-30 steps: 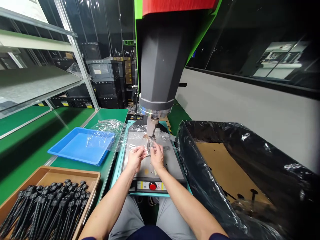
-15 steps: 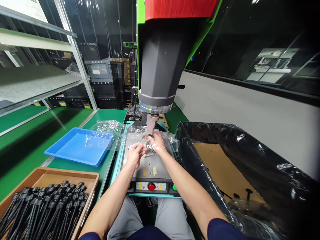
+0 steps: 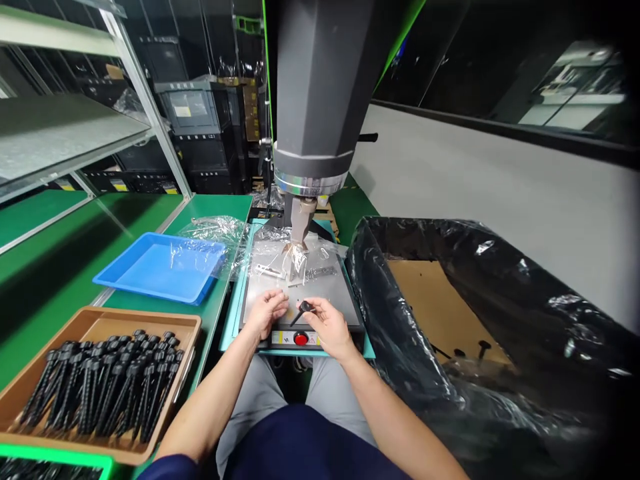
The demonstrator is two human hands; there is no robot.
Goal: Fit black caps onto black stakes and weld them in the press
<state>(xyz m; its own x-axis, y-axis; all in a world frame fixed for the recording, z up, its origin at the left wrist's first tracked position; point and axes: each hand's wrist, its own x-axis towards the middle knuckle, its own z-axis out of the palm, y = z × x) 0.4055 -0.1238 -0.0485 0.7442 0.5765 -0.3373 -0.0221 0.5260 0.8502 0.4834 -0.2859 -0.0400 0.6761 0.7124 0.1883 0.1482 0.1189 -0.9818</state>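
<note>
My right hand point(image 3: 330, 327) grips a black plastic rod with a round knob head point(image 3: 304, 307) between thumb and fingers, its thin stem slanting down to the left. Beside it, over the front of the grey metal plate point(image 3: 320, 293), my left hand point(image 3: 267, 313) is closed in a pinch; anything in its fingertips is too small to name. Behind both hands, the metal horn point(image 3: 302, 219) of a press-like machine point(image 3: 317, 100) points down at a fixture partly covered by clear plastic film point(image 3: 265, 252). A red button point(image 3: 301, 339) sits just below the hands.
On the left, a brown tray point(image 3: 193, 320) holds many black knob-headed rods, with a blue tray point(image 3: 165, 293) behind it. A green-rimmed bin point(image 3: 60, 453) shows at lower left. To the right stands a black plastic-lined box point(image 3: 370, 293) with cardboard and several black pieces inside.
Both hands have drawn back from the fixture under the horn toward the plate's front edge. The black rod has come along in my right hand. The view has tilted down.
</note>
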